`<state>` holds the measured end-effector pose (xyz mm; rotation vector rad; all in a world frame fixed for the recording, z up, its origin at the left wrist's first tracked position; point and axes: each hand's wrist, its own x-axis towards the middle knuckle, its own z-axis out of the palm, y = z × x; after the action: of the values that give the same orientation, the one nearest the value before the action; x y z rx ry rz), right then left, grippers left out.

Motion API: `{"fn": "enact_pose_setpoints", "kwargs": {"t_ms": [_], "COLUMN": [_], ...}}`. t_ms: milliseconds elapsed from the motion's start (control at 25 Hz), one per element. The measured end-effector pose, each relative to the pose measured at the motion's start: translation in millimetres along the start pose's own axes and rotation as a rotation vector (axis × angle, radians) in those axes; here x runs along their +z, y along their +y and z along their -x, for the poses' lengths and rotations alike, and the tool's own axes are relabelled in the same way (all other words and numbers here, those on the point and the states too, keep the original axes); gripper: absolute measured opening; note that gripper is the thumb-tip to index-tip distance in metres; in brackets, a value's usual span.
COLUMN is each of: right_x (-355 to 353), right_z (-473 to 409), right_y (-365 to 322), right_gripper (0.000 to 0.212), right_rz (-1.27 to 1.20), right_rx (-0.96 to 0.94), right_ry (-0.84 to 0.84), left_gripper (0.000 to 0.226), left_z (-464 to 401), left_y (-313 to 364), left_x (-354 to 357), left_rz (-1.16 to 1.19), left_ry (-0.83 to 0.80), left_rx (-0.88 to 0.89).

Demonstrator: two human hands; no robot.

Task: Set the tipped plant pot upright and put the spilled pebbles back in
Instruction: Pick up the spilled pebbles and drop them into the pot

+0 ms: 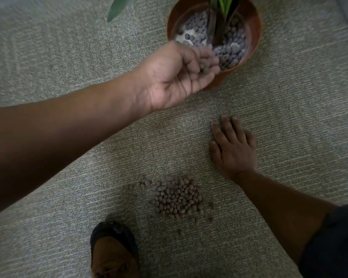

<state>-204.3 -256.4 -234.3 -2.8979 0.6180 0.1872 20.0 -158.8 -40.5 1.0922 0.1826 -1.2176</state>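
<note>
The plant pot (213, 37) stood upright at the far side of the carpet (68, 57), partly refilled. A pile of spilled pebbles (177, 199) remained on the near carpet, so refilling was judged incomplete. The left hand (177, 77), palm up with fingers curled, cupped several pebbles at the pot's near rim. The right hand (232, 145) lay flat, fingers straight, on the carpet just beyond the pile, holding nothing.

No readable text, label or number anywhere (the frame is partly blurred)
</note>
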Motion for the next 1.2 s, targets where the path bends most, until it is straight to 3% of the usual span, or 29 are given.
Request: {"fn": "enact_pose_setpoints", "kwargs": {"t_ms": [160,240,320,480,560,640,680,800,920,1080,1200], "right_x": [0.2,0.8,1.7,3.4,3.5,3.7,3.8,4.4,5.6,5.7,5.9], "right_z": [0.0,-0.3,-0.3,0.1,0.2,0.0,0.0,-0.1,0.1,-0.4,0.2], "right_y": [0.9,1.1,1.4,2.1,2.6,2.6,2.7,3.5,3.2,3.3,3.3], "right_gripper": [0.056,0.055,0.055,0.055,0.055,0.054,0.054,0.054,0.054,0.055,0.054], "right_rz": [-0.005,-0.005,-0.007,-0.002,-0.008,-0.011,-0.007,-0.002,0.005,0.009,-0.003], "right_rx": [0.000,-0.004,-0.007,-0.010,-0.013,-0.013,-0.014,-0.020,-0.021,-0.018,-0.022], "right_ry": [0.012,0.019,0.027,0.035,0.041,0.048,0.050,0.061,0.065,0.063,0.067], "left_gripper": [0.038,0.045,0.053,0.045,0.038,0.021,0.014,0.011,0.030,0.050,0.087], "left_z": [-4.4,-6.5,-7.5,-7.8,-8.9,-8.4,-7.5,-1.1,12.0,37.4,62.4], "left_y": [8.1,7.6,6.3,-1.9,-12.1,-22.3,-26.1,-38.4,-69.8,-97.6,-113.0], "left_x": [12.3,11.6,9.3,6.4,-1.3,-20.1,-33.5,-80.0,-127.7,-167.3,-194.0], "left_rz": [0.007,0.005,-0.024,-0.084,-0.257,-0.703,-0.979,-1.705,-2.204,-2.291,-2.239], "left_ry": [0.136,0.189,0.205,0.181,0.173,0.078,-0.050,-0.448,-0.558,-0.541,-0.410], "left_rx": [0.077,0.097,0.113,0.173,0.338,0.588,0.608,0.105,-0.204,-0.302,-0.295]}}
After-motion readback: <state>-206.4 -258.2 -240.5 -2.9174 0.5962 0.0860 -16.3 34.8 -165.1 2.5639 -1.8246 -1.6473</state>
